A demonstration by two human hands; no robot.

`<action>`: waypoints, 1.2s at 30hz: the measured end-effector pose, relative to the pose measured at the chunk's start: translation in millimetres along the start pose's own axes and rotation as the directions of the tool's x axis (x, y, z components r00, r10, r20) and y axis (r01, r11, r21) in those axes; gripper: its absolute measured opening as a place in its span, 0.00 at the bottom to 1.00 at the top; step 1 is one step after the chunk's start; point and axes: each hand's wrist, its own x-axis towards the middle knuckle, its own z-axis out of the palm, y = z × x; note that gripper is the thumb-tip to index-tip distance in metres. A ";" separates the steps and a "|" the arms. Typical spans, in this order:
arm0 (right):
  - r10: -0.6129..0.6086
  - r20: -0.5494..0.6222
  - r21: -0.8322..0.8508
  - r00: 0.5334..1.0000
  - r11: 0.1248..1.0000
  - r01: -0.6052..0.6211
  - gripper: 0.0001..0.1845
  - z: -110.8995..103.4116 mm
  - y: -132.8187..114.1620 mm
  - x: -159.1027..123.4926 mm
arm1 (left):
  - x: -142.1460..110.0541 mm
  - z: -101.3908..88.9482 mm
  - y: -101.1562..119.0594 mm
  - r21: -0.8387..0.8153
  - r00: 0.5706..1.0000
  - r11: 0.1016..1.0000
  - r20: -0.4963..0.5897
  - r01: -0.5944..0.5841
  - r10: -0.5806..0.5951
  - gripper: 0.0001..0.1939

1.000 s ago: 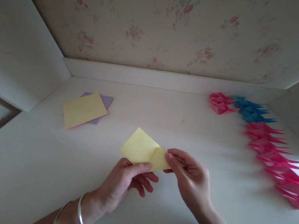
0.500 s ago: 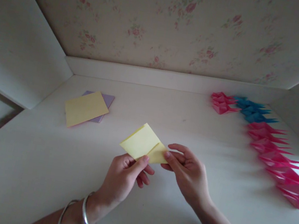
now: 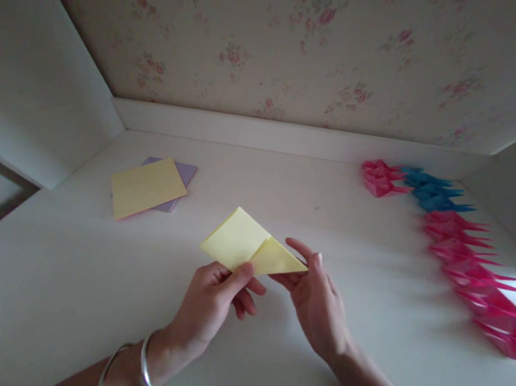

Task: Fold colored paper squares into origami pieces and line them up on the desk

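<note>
A folded piece of yellow origami paper [image 3: 236,241] is held above the white table, with a triangular flap at its right that narrows to a point. My left hand [image 3: 213,301] pinches its lower edge, thumb on top and forefinger beneath; the other fingers hang loosely curled. Two silver bangles [image 3: 149,367] circle the left wrist. Beside the pointed right end is my right hand [image 3: 321,304], its thumb raised off the paper and its fingers apart. Some of those fingertips lie behind the paper's lower right edge, partly hidden.
At the left lie yellow paper sheets [image 3: 147,189] over a purple sheet [image 3: 186,172]. Along the right stand folded pink paper figures [image 3: 511,329] with long points, several blue ones [image 3: 438,193] and more pink ones [image 3: 381,178]. A floral wall [image 3: 282,57] rises behind the table [image 3: 70,293].
The flap's fold has swung so its point now reaches farther right. My right thumb has lifted off the paper. My left hand keeps its pinch and has shifted slightly left.
</note>
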 end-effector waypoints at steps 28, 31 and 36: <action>-0.077 -0.264 -0.049 0.961 0.997 0.067 0.22 -14.8 -15.7 7.0 | -1.0 0.3 -2.8 -0.054 0.989 0.989 0.070 0.135 -0.131 0.19; -0.137 -0.282 -0.025 0.950 0.990 0.136 0.20 -18.2 -23.2 11.0 | 1.3 -2.0 0.9 -0.113 0.986 0.980 0.014 0.166 -0.165 0.16; -0.061 -0.056 -0.191 0.997 0.980 0.049 0.16 -13.7 -13.9 2.1 | 3.1 0.2 5.1 -0.110 0.983 0.977 -0.002 0.181 -0.183 0.17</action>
